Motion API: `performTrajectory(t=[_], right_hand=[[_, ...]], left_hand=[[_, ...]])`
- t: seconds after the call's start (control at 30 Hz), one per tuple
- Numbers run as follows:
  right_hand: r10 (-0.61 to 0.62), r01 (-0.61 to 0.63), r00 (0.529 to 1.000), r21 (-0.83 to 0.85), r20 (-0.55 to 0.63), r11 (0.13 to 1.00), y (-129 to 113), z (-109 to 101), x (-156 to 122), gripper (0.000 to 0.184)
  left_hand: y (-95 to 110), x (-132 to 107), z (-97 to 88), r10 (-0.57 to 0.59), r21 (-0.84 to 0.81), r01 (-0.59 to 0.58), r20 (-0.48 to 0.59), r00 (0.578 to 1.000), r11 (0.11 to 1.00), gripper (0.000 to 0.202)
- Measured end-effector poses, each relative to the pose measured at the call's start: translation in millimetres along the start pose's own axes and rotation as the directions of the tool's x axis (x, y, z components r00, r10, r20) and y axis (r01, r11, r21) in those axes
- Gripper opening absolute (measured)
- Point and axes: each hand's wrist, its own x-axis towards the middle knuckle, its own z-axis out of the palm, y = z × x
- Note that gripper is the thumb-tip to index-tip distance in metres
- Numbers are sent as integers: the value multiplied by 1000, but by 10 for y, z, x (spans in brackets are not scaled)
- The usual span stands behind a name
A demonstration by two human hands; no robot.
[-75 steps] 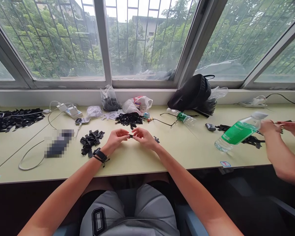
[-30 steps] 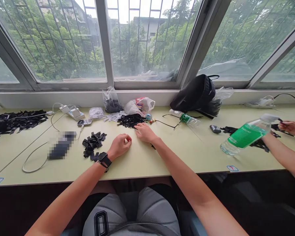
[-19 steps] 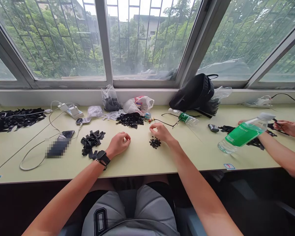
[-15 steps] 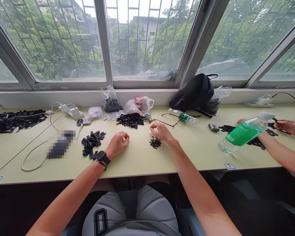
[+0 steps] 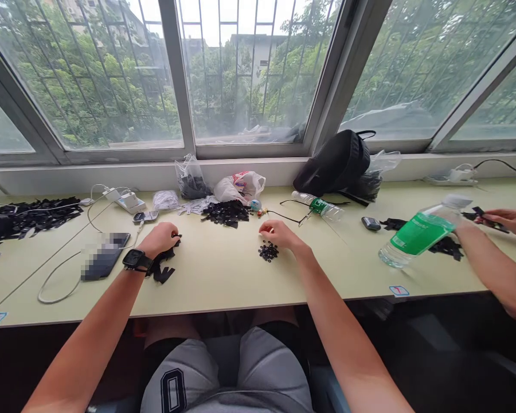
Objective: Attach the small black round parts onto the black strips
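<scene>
My left hand (image 5: 160,238), with a black watch on the wrist, lies curled on a small pile of black strap pieces (image 5: 163,269) left of centre on the pale green table (image 5: 223,275). My right hand (image 5: 276,234) hovers with bent fingers just above a little heap of small black rings (image 5: 267,252). Whether its fingertips pinch a ring is hidden. A bigger heap of black pieces (image 5: 226,213) lies further back.
A phone (image 5: 104,256) with a white cable, a power strip (image 5: 124,199), plastic bags (image 5: 239,185), glasses (image 5: 293,213), a lying bottle (image 5: 322,207) and a black backpack (image 5: 334,162) line the window side. A tilted green-labelled bottle (image 5: 417,234) and another person's hands (image 5: 508,220) are at right.
My left hand moved left from the table's middle onto the strap pile. My right hand left the far heap earlier and now stays over the small rings.
</scene>
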Motion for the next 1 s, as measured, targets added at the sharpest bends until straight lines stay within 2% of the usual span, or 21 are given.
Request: performTrajectory(t=[0.1,0.2,0.33,0.43,0.6,0.73,0.87,0.93,1.0], right_hand=[[35,-37,998,40,53,998,-37,-66,-33,17],[80,-85,994,60,79,995,-43,-150,-74,17],[146,-163,975,96,165,982,-14,-282,-133,20],[152,-185,961,129,231,974,-4,-371,-180,25],[155,-209,948,177,277,962,-4,-438,-233,31],[157,-212,948,185,276,960,16,-436,-236,31],[122,-169,957,164,262,972,14,-425,-228,27],[111,-151,961,145,253,978,2,-422,-233,25],[114,-148,962,122,247,982,-8,-427,-244,23]], left_hand=[[-41,-38,27,34,-53,-36,-39,999,998,2],[29,-56,-37,60,-58,-65,-79,995,996,6],[147,-47,-136,3,-72,-13,-137,991,997,13],[140,-37,-82,-18,-79,9,-114,993,997,16],[-16,-64,55,-20,-121,15,-38,999,993,16],[-32,-116,-111,-59,-125,47,-93,994,991,15],[170,-143,-336,-55,-192,17,-195,979,981,23],[334,-139,-346,-27,-290,-34,-203,979,956,25],[514,-125,-263,43,-424,-100,-143,989,900,25]])
